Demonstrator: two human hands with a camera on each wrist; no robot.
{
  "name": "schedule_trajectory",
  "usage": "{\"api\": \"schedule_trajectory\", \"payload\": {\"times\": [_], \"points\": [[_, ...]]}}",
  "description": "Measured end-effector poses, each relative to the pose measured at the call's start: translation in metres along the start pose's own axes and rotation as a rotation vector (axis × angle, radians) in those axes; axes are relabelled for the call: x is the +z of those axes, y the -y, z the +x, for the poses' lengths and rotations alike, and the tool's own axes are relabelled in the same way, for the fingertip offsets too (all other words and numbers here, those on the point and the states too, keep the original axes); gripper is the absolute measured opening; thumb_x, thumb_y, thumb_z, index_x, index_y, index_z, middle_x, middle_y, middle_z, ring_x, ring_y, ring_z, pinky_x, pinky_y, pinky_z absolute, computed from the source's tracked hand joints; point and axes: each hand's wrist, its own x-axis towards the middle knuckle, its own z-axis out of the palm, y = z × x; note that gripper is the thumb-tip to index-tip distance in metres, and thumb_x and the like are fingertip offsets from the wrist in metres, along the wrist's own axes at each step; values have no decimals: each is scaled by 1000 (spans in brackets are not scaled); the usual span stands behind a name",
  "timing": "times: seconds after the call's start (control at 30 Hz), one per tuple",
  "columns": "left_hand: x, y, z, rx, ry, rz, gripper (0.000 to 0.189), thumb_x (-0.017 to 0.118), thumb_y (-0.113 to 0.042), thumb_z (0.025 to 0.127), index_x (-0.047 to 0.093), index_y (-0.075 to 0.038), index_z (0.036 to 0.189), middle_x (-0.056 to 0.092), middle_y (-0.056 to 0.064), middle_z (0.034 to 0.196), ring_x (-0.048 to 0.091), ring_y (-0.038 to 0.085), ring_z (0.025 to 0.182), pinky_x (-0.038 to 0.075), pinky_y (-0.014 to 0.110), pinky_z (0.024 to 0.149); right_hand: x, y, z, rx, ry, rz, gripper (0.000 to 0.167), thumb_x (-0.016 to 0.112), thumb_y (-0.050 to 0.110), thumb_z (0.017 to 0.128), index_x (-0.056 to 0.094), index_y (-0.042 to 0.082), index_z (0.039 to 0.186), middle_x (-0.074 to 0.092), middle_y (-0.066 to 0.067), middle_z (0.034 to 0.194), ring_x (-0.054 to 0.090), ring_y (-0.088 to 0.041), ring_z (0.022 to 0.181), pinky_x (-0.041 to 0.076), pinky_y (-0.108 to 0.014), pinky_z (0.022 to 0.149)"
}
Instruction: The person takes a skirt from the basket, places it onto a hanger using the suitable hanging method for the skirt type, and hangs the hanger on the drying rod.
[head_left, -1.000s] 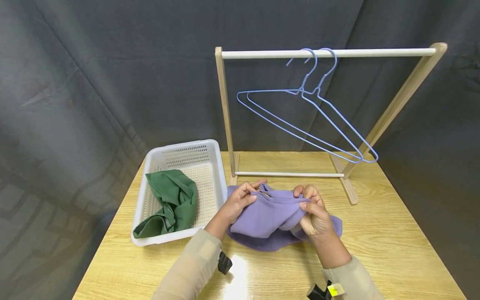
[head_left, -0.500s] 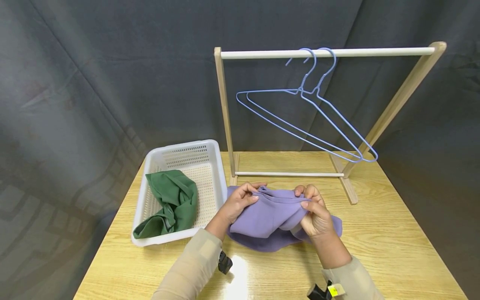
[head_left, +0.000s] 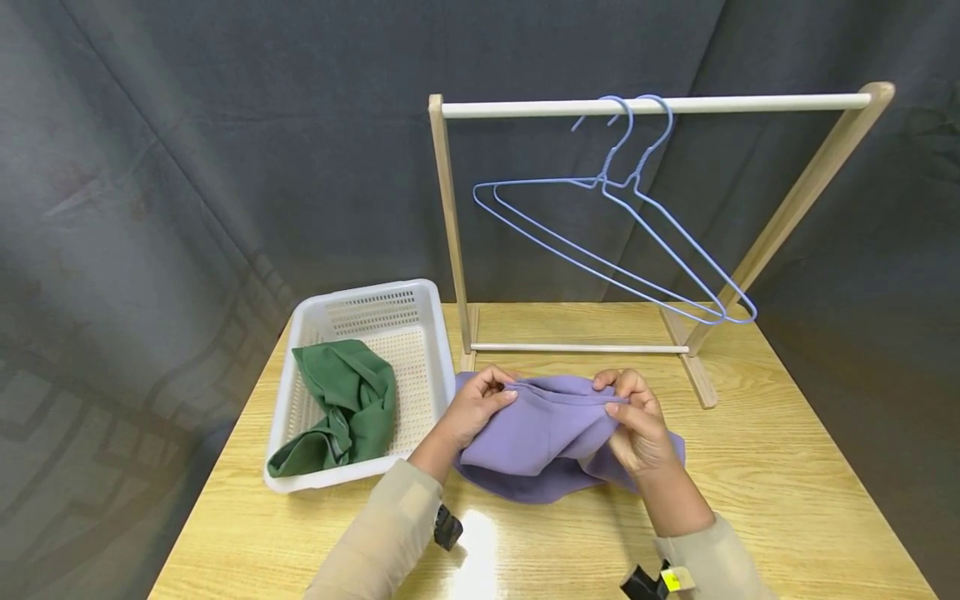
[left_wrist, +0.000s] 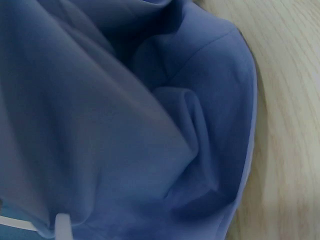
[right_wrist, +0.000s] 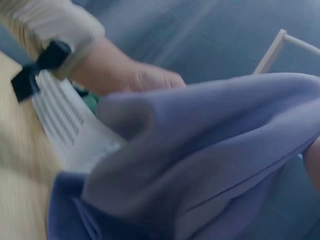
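A purple cloth garment [head_left: 540,433] is held up by its hemmed edge, its lower part bunched on the table. My left hand [head_left: 476,408] pinches the left end of that edge between thumb and fingers. At the right end, my right hand [head_left: 637,421] pinches the same edge. The edge runs nearly straight between the hands. In the left wrist view the garment [left_wrist: 125,125] fills most of the picture in loose folds. The right wrist view shows the garment [right_wrist: 210,145] draped, with the left hand [right_wrist: 155,77] behind it. What kind of garment it is cannot be told.
A white plastic basket [head_left: 435,375] stands at the left, with a crumpled green cloth [head_left: 352,400] inside. Behind the hands stands a wooden rack [head_left: 453,225]; two blue hangers [head_left: 622,183] hang from its white rail [head_left: 750,105]. Dark curtains [head_left: 337,167] enclose the table [head_left: 772,467].
My right hand has shifted slightly right, drawing the purple garment's edge straighter. The gap seen earlier at the edge near the left hand has closed. The left hand has barely moved.
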Motion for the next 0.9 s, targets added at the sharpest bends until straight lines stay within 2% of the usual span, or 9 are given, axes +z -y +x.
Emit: {"api": "schedule_trajectory", "payload": {"times": [0.1, 0.2, 0.33, 0.47, 0.6, 0.73, 0.8, 0.9], "points": [[-1, -1, -1, -30, -45, 58, 16, 52, 6, 81, 46, 12, 94, 54, 4, 90, 49, 11, 78, 39, 22, 68, -5, 5, -3, -8, 29, -114, 38, 26, -25, 70, 53, 1, 79, 49, -13, 100, 46, -21, 92, 43, -22, 73], [-3, -2, -1, -31, -61, 83, 16, 53, 6, 81, 47, 11, 95, 51, -2, 82, 47, 10, 74, 38, 22, 66, -11, 9, -7, -16, 31, -262, 34, 34, -26, 73, 52, 2, 80, 47, -12, 104, 46, -19, 96, 44, -20, 73], [-4, -4, -2, -15, -92, 85, 16, 53, 7, 81, 48, 11, 95, 50, -2, 80, 46, 10, 74, 39, 22, 67, -16, 12, -10, -26, 36, -486, 26, 49, -23, 73, 53, 1, 81, 46, -12, 106, 45, -19, 100, 42, -19, 76], [-5, -4, -3, -4, -120, 90, 15, 52, 9, 80, 48, 11, 94, 51, 5, 81, 46, 14, 76, 39, 23, 67, -18, 16, -14, 12, 25, -745, 22, 54, -20, 72, 54, -2, 83, 47, -10, 105, 46, -16, 99, 41, -17, 77], [-8, -3, -3, 6, -121, 118, 14, 50, 10, 80, 48, 10, 94, 50, 13, 84, 44, 20, 77, 38, 23, 68, -19, 22, -20, 175, -10, -1038, 17, 59, -10, 75, 54, -2, 89, 51, -3, 95, 51, -10, 86, 43, -17, 71], [-10, -2, -3, -9, -81, 190, 12, 50, 6, 83, 50, 7, 95, 50, 5, 88, 44, 18, 79, 37, 25, 71, -20, 25, -23, 312, -28, -1246, 14, 63, 2, 77, 54, 2, 88, 52, 0, 80, 49, -7, 65, 43, -21, 54], [-11, -2, -4, -18, -64, 216, 12, 50, 3, 84, 51, 6, 95, 50, 2, 91, 44, 16, 79, 37, 25, 71, -20, 25, -23, 322, -51, -1301, 13, 64, 4, 76, 54, 4, 84, 51, 1, 75, 46, -6, 59, 41, -22, 48], [-11, -2, -5, -18, -53, 227, 13, 51, 1, 84, 51, 6, 96, 50, 3, 92, 44, 14, 77, 37, 26, 70, -20, 25, -24, 283, -92, -1322, 13, 64, 0, 75, 54, 3, 81, 50, 2, 72, 42, -5, 55, 37, -22, 44]]}}
